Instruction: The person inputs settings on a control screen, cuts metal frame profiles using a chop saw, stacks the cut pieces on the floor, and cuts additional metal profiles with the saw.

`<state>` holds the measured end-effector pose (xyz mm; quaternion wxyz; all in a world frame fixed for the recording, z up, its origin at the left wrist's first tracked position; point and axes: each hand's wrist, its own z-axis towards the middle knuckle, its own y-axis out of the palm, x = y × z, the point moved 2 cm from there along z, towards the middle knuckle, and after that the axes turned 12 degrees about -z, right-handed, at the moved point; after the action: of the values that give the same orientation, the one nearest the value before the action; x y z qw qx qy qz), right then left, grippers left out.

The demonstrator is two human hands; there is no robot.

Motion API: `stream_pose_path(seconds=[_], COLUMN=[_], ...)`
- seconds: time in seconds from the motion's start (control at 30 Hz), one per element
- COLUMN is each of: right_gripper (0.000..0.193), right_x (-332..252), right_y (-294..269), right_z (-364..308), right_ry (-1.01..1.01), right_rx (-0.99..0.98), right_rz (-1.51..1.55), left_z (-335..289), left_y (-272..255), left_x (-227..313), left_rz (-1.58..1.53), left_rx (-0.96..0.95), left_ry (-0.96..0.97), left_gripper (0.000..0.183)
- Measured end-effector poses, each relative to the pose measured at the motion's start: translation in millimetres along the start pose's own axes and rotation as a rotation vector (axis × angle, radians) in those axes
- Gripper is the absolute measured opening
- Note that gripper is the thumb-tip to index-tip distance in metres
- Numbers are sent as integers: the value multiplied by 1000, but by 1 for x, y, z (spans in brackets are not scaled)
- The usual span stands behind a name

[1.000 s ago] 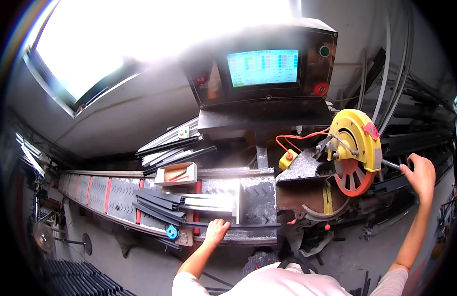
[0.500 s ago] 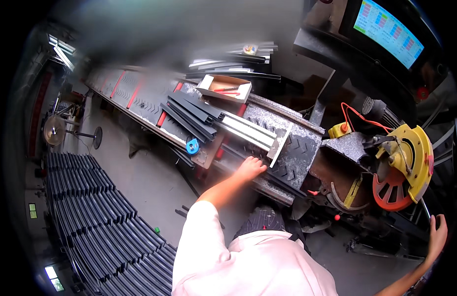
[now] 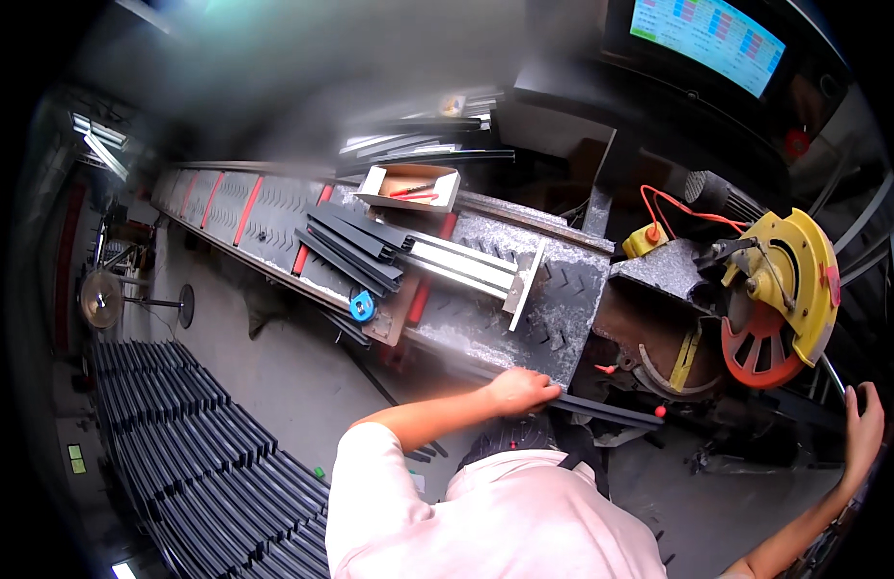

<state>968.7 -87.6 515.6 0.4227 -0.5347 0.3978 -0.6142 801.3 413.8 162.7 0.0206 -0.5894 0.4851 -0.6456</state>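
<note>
My left hand [image 3: 524,391] is closed around a long dark profile strip [image 3: 611,413], which sticks out to the right along the near edge of the bench. Off to the right, my right hand [image 3: 863,429] is at the end of the thin metal handle [image 3: 833,374] of a cut-off saw. Its fingers appear curled on that handle, though the grip is partly hidden. The saw has a yellow guard [image 3: 800,285] and an orange-red lower disc cover [image 3: 756,349]. Beyond my left hand, pale metal bars [image 3: 466,265] lie against a metal stop plate [image 3: 527,287].
Several dark profiles [image 3: 355,246], a blue tape measure [image 3: 363,306] and a white open box [image 3: 408,188] with red pens lie on the bench. A lit screen [image 3: 707,39] hangs at the far right. Rows of stacked dark profiles [image 3: 206,434] fill the left; a fan [image 3: 101,299] stands behind.
My left hand has drawn toward me, bringing the dark strip off the bench surface to its near edge. My right hand stays at the saw handle. The whole view has shifted slightly.
</note>
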Motion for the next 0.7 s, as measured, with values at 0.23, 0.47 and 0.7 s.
stream_pose_path(seconds=[0.23,0.47,0.7], right_gripper=[30,31,31], right_x=[0,-7,-24], right_y=[-1,-5,-18], right_z=[-1,-2,-4], right_ry=[14,36,54], right_rx=[-42,1,7], right_rz=[18,-14,-12], left_z=[63,142,208], left_y=[-3,13,22], left_x=[39,15,-85], left_rz=[-29,178,361], left_rx=[177,301,534], left_ry=[-15,151,145], left_gripper=[38,37,11])
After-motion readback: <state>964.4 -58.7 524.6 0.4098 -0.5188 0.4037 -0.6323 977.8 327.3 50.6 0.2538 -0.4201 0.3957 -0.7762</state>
